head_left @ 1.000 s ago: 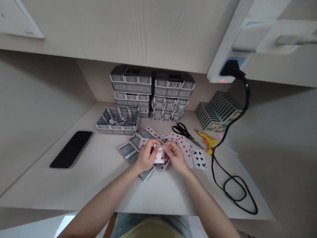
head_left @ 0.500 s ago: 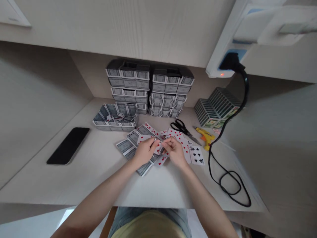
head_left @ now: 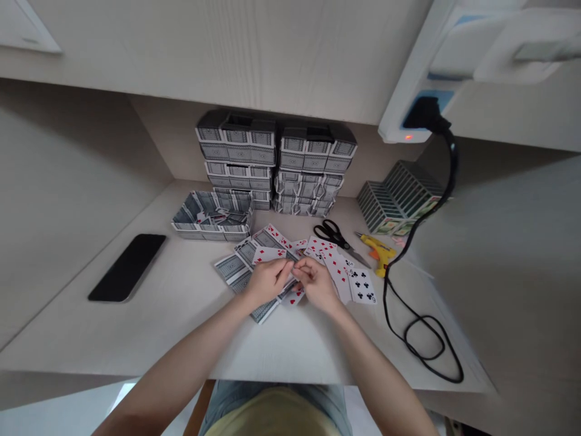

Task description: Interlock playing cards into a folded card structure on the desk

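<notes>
My left hand (head_left: 267,281) and my right hand (head_left: 316,284) meet fingertip to fingertip above a spread of playing cards. Both are closed in a pinch on a playing card, most of which the fingers hide. Under and left of my left hand lie cards with grey patterned backs (head_left: 232,270). A diamond card (head_left: 267,254) shows face up just beyond it. Right of my right hand are more face-up diamonds (head_left: 336,267) and a six of clubs (head_left: 362,286).
Behind the cards stand an open box made of cards (head_left: 211,233) with scraps inside, and stacked card boxes (head_left: 238,151). Scissors (head_left: 336,235), a yellow glue gun (head_left: 380,251) and its black cable (head_left: 420,315) lie right. A phone (head_left: 128,267) lies left. A shelf overhangs the back.
My fingertips have drawn closer together, and the pinched card shows less than before. My right fingers have curled slightly. The view has shifted a little; the other things stay put.
</notes>
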